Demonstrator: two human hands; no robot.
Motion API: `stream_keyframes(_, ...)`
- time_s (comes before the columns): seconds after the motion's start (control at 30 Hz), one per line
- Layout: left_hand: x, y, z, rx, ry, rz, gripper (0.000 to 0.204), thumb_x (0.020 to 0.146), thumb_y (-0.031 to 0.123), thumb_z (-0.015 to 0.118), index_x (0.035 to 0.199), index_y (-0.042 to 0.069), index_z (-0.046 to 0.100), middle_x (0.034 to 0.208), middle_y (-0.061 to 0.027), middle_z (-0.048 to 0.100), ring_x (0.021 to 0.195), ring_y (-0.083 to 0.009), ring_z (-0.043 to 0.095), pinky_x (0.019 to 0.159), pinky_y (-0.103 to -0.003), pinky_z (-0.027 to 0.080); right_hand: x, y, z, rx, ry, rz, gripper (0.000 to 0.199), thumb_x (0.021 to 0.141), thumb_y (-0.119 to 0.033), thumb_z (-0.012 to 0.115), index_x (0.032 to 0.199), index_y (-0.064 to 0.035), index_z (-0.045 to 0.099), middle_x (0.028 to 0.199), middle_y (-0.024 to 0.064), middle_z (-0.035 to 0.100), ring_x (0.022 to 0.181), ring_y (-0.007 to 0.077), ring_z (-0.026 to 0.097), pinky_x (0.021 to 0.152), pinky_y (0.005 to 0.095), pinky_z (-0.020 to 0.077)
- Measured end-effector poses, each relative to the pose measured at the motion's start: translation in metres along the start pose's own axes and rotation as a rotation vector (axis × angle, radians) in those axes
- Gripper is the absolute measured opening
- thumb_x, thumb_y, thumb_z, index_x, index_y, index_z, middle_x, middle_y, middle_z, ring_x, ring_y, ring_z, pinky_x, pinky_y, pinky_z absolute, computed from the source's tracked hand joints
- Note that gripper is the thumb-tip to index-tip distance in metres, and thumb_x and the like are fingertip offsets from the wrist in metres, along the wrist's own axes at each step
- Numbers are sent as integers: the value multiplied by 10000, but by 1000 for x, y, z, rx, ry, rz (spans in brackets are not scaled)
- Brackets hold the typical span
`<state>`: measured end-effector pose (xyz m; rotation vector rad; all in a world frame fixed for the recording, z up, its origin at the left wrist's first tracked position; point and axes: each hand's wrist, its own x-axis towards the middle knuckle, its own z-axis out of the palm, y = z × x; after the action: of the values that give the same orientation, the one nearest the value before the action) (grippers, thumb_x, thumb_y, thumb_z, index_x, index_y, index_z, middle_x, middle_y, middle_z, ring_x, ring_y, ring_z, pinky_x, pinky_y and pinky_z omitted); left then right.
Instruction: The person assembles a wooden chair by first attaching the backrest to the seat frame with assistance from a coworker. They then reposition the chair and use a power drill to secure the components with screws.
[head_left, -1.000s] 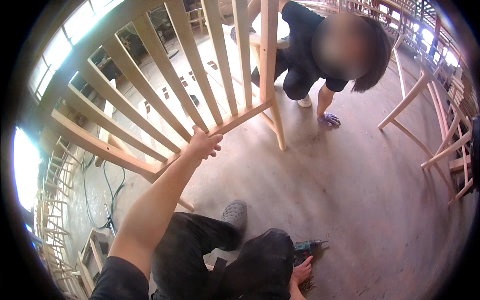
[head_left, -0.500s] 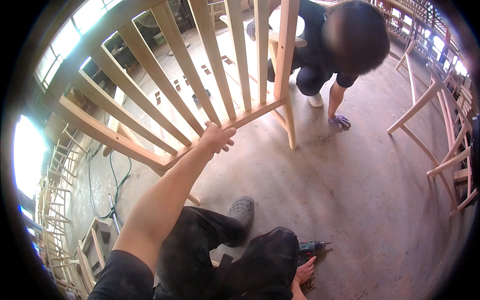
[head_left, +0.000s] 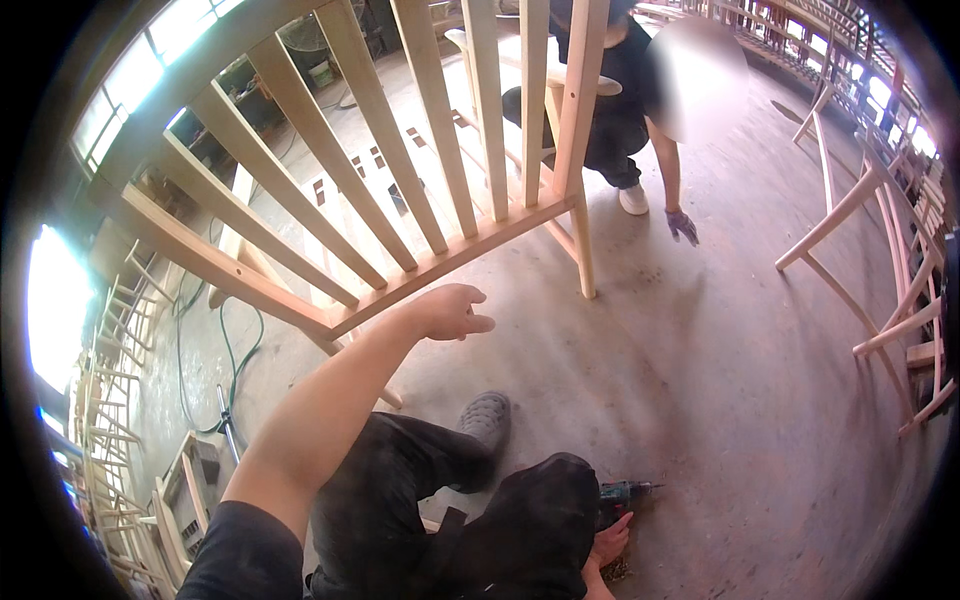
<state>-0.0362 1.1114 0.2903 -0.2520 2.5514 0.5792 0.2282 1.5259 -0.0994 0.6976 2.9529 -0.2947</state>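
Note:
A pale wooden chair frame (head_left: 470, 236) with a slatted back fills the upper left, its legs on the floor. My left hand (head_left: 455, 312) hovers just below the lower back rail, apart from the wood. Its fingers are loosely bent and spread, with nothing in them. Low down beside my knee, my right hand (head_left: 610, 540) grips a dark teal power drill (head_left: 625, 492). The drill's bit points right, close to the floor; my leg hides part of its handle.
A co-worker (head_left: 610, 130) crouches beyond the chair, one gloved hand (head_left: 682, 226) over the concrete floor. Wooden chair frames (head_left: 835, 215) stand at the right, and more chair frames (head_left: 110, 400) line the left. A green hose (head_left: 235, 375) lies left of the chair.
My left hand has come off the lower back rail and moved down and right. The co-worker has shifted back, lifting the gloved hand off the floor. My right hand stays at the drill.

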Motion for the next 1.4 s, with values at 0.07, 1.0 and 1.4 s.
stream_keyframes(0.07,1,-3,2,-10,-27,33,680,969,427,634,1444,-31,466,1056,-152,722,933,-231,693,857,-357,521,2,2,2,-3,-13,12,1034,755,-445,833,1555,-91,282,1175,159,608,1065,347,601,888,453,512)
stream_keyframes(1.0,7,-30,21,61,-201,120,656,953,411,649,1430,-12,492,1082,-145,731,955,-252,692,882,-370,527,2,15,18,-24,-12,4,1073,719,-461,847,1547,-86,277,1157,170,599,1057,355,588,898,447,503)
stream_keyframes(1.4,12,-16,21,87,-229,121,647,968,433,632,1438,12,492,1161,-151,712,1040,-269,673,938,-372,509,-1,7,19,-8,4,22,1092,702,-503,836,1540,-65,291,1120,165,601,1025,351,592,885,447,503)
